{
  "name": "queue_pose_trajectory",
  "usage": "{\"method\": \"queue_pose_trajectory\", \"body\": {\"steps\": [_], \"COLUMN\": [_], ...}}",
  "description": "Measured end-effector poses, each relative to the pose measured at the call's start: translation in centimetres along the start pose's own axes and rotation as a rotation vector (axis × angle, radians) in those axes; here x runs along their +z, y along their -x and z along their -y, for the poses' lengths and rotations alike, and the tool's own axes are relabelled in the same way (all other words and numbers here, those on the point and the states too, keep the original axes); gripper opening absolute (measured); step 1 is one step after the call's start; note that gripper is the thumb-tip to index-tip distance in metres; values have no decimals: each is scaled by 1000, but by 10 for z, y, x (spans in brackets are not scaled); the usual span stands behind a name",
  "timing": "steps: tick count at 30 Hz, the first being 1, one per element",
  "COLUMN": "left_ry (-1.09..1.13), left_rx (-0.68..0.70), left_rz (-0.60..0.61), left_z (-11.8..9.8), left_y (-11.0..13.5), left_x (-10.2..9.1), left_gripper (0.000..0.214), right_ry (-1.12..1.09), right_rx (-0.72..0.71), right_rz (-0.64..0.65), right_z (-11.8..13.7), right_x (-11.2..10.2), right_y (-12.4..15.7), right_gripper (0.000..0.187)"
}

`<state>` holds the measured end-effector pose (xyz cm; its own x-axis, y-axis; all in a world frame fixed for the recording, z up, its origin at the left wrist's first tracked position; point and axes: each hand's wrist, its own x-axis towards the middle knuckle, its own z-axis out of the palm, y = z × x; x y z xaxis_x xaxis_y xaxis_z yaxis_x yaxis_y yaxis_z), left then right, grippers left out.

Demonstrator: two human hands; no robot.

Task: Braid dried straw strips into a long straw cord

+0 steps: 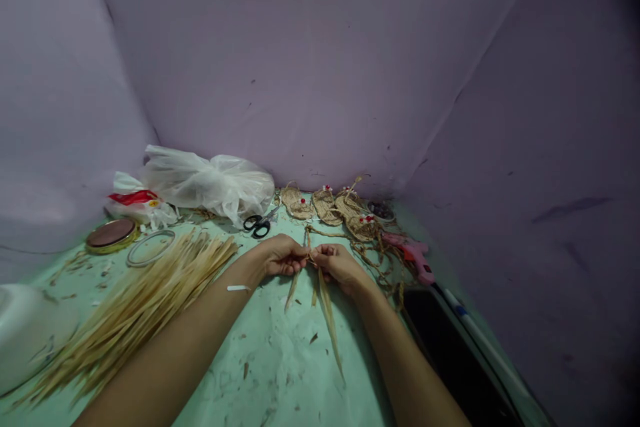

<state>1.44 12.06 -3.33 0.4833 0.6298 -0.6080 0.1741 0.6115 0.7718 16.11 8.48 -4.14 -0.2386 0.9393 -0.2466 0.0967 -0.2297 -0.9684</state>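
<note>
My left hand [285, 255] and my right hand [339, 265] meet near the middle of the green tabletop, fingers pinched close together. Between them they grip dried fibre strips [327, 320], whose loose ends fan down toward me. Beyond my fingers a twisted fibre cord [327, 233] runs up and bends to the right, joining a tangle of cord [373, 257]. My fingertips hide the exact point where the strips cross. Left of my left forearm lies a thick bundle of dried strips [135, 310]. Black-handled scissors [257, 225] rest just beyond my left hand.
Small woven slippers with red beads [327, 205] lie at the back wall. A pink glue gun [423, 263] and a dark flat object [450, 347] are at right. A plastic bag [210, 180], a round tin [111, 235], a ring [150, 248] and a white container [30, 333] stand left.
</note>
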Motion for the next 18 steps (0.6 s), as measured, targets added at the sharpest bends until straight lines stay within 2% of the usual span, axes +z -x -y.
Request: {"method": "queue_pose_trajectory", "body": {"steps": [5, 11, 14, 18], "left_ry": [-243, -385, -346, -173], "left_rx": [13, 78, 71, 10], "left_rz": [-206, -351, -365, -275], "left_z": [1, -2, -3, -3], "left_y": [1, 9, 10, 8], "left_x": [9, 20, 24, 21], "left_gripper": [10, 6, 9, 15], "right_ry": [99, 480, 622, 798], "right_rx": [53, 22, 22, -48], "right_rz": [-54, -208, -225, -281], "right_z": [3, 6, 12, 23], "right_x": [4, -7, -5, 14], "right_y": [-1, -1, 3, 13], "right_gripper": [5, 8, 10, 10]}}
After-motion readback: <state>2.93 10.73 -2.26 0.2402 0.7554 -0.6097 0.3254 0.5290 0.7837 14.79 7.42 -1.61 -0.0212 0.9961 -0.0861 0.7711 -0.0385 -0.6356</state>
